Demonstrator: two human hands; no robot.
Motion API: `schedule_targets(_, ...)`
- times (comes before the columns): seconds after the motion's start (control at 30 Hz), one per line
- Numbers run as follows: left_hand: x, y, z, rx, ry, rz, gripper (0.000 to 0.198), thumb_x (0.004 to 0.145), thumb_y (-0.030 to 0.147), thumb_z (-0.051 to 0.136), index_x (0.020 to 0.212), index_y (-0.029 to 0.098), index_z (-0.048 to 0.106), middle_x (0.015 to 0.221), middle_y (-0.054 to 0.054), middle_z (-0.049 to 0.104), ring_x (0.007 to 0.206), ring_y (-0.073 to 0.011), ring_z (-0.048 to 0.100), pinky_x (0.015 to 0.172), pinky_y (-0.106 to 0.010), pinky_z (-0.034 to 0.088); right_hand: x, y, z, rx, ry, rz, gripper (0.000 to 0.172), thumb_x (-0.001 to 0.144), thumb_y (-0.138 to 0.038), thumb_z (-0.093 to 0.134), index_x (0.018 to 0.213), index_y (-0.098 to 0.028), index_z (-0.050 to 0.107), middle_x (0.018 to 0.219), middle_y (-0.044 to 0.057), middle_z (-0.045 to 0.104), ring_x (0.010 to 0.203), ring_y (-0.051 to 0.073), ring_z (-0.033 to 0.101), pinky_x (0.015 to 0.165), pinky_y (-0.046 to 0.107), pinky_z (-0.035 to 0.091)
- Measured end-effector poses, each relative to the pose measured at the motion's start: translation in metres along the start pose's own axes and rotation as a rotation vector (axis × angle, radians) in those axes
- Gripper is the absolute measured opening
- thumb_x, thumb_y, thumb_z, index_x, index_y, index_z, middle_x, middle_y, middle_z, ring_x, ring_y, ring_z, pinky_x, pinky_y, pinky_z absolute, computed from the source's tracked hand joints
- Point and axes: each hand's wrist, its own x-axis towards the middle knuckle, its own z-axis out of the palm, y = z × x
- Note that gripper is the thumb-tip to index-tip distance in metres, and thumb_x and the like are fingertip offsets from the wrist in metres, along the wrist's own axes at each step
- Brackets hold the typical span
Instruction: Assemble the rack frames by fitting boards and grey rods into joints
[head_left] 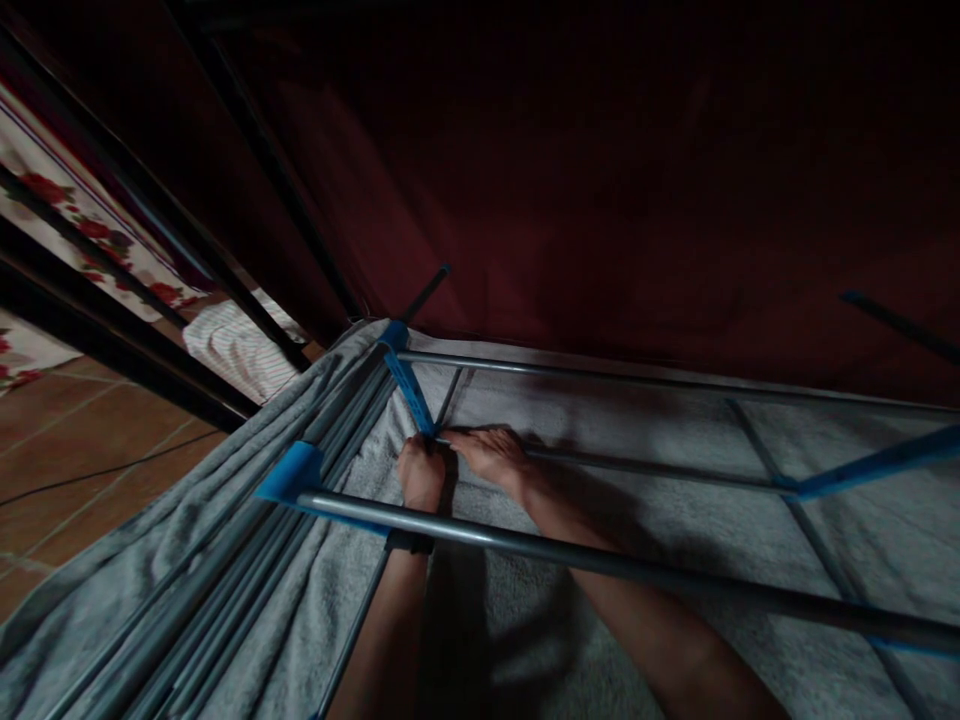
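A metal drying rack with grey rails point(570, 560) and blue plastic joints point(289, 472) stands over a grey towel point(675, 520). Both my arms reach under the near rail. My left hand point(420, 472) is closed in a fist at the lower end of a blue brace point(411, 392), where it meets a thin middle rail point(645, 465). My right hand point(491, 455) lies beside it, fingers stretched along that thin rail and touching it. A dark band sits on my left wrist.
A dark red fabric wall point(600, 180) rises behind the rack. Black bars point(120, 260) run diagonally at the left, with a floral cloth point(75, 215) and a striped cloth point(236, 345) behind them. A brown tiled floor point(82, 430) shows at lower left.
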Motion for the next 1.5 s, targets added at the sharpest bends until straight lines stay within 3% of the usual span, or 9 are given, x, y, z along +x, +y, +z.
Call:
schedule_targets(0.3, 0.0, -0.003, 0.001, -0.044, 0.0, 0.012, 0.028, 0.084, 0.012, 0.051, 0.104, 0.01, 0.071, 0.098, -0.018, 0.074, 0.095, -0.0276, 0.069, 0.08, -0.034, 0.05, -0.001, 0.0, -0.004, -0.044, 0.003, 0.008, 0.046, 0.107, -0.043, 0.028, 0.149, -0.041, 0.045, 0.125, 0.004, 0.069, 0.107, 0.022, 0.064, 0.095, 0.036, 0.045)
schedule_targets(0.6, 0.002, -0.003, 0.0, -0.081, -0.015, 0.015, 0.025, 0.083, 0.012, 0.05, 0.098, 0.013, 0.07, 0.091, -0.016, 0.073, 0.09, -0.0269, 0.069, 0.077, -0.034, 0.051, 0.001, 0.001, -0.004, -0.005, 0.01, -0.021, 0.043, 0.106, -0.038, 0.032, 0.143, -0.039, 0.054, 0.118, 0.006, 0.073, 0.105, 0.024, 0.066, 0.091, 0.036, 0.047)
schedule_targets(0.97, -0.001, 0.002, -0.002, -0.008, -0.041, 0.021, 0.032, 0.086, 0.011, 0.048, 0.11, 0.006, 0.069, 0.101, -0.021, 0.073, 0.097, -0.0284, 0.07, 0.081, -0.033, 0.052, 0.006, 0.003, -0.002, 0.016, 0.0, 0.03, 0.047, 0.106, -0.044, 0.028, 0.149, -0.041, 0.047, 0.124, 0.006, 0.071, 0.108, 0.025, 0.065, 0.096, 0.039, 0.045)
schedule_targets(1.17, -0.008, 0.007, 0.003, 0.093, 0.011, 0.028, 0.033, 0.091, 0.013, 0.048, 0.117, 0.002, 0.066, 0.108, -0.024, 0.071, 0.104, -0.0308, 0.069, 0.089, -0.037, 0.053, 0.002, 0.001, 0.002, -0.045, 0.038, 0.017, 0.044, 0.107, -0.043, 0.03, 0.14, -0.033, 0.056, 0.12, 0.007, 0.071, 0.107, 0.023, 0.065, 0.097, 0.037, 0.045)
schedule_targets(1.3, -0.011, 0.01, 0.006, 0.107, 0.018, 0.025, 0.032, 0.093, 0.012, 0.047, 0.118, 0.001, 0.064, 0.109, -0.025, 0.071, 0.109, -0.0317, 0.068, 0.092, -0.038, 0.053, 0.007, 0.002, 0.001, 0.024, -0.004, 0.066, 0.042, 0.107, -0.043, 0.032, 0.133, -0.031, 0.062, 0.115, 0.008, 0.073, 0.105, 0.022, 0.065, 0.097, 0.036, 0.045)
schedule_targets(1.5, -0.012, 0.013, 0.01, 0.137, 0.042, 0.012, 0.033, 0.094, 0.014, 0.048, 0.122, 0.001, 0.062, 0.116, -0.024, 0.069, 0.11, -0.0292, 0.067, 0.093, -0.036, 0.052, 0.02, 0.011, -0.001, 0.124, -0.046, 0.058, 0.042, 0.106, -0.041, 0.035, 0.134, -0.029, 0.063, 0.127, 0.002, 0.07, 0.11, 0.019, 0.063, 0.099, 0.032, 0.044)
